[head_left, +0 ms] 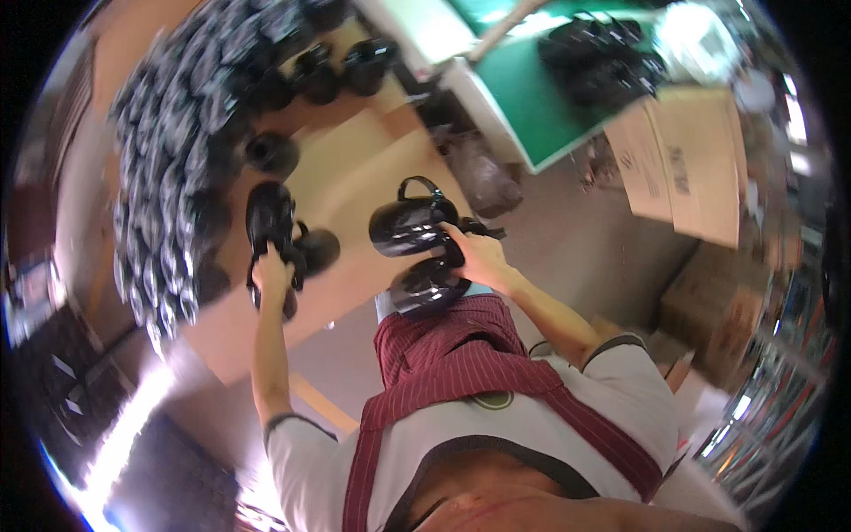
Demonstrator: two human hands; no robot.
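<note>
My left hand (271,270) grips a glossy black shoe (269,213) held toe upward over the tan tabletop (355,155); another black piece (319,250) is just beside it, and I cannot tell whether it is held too. My right hand (479,257) is closed on black strapped shoes at the table's near right: one (403,232) with its strap standing up, another (425,288) below it, close to my maroon striped apron. More black shoes (270,152) lie farther back on the tabletop, left of centre.
Dense rows of shiny dark shoes (160,168) line the table's left side. At the back right stands a green-topped table (523,97) with a black heap (598,66) and a white plastic bundle (691,44). An open carton (700,168) and stacked boxes (705,301) are at my right.
</note>
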